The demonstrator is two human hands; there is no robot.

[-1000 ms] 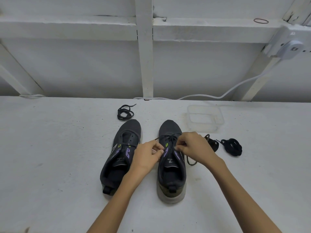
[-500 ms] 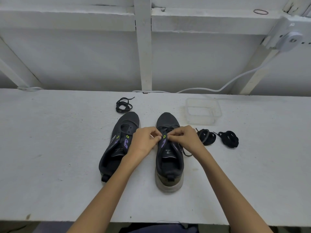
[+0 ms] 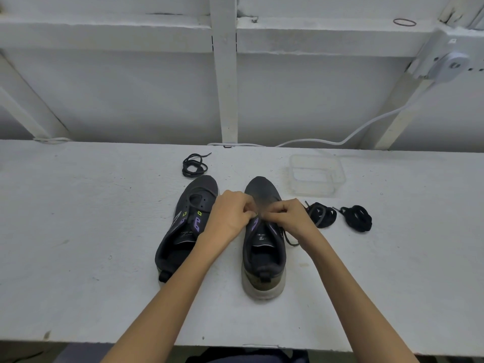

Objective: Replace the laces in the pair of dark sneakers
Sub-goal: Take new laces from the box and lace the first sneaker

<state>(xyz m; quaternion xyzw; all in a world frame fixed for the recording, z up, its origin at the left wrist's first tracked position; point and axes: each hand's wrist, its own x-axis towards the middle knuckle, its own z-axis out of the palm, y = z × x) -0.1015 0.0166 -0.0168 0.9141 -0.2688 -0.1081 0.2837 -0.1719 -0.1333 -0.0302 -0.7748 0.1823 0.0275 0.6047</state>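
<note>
Right now both hands work on the right sneaker [image 3: 263,247], which stands toe-far on the white table [image 3: 91,231], just right of the left sneaker [image 3: 187,226]. The left hand [image 3: 231,214] and right hand [image 3: 290,216] meet over its upper eyelets. Each has its fingers curled in and seems to pinch the lace [image 3: 288,238], whose loose end trails off the shoe's right side. The exact fingertip contact is blurred.

The step in hand looks like working the lace through an eyelet row near the tongue. I cannot tell whether it is being drawn out or threaded in. The left sneaker shows only a loop of lace near its far eyelets, so the job seems partway at most.

A coiled lace [image 3: 194,165] lies beyond the left sneaker's toe. Two lace bundles [image 3: 320,214] [image 3: 357,218] sit right of the hands, near a clear container [image 3: 315,174].

The next move likely calls for one hand steadying the eyelet edge while the other pulls the lace through evenly, without snagging.
</note>
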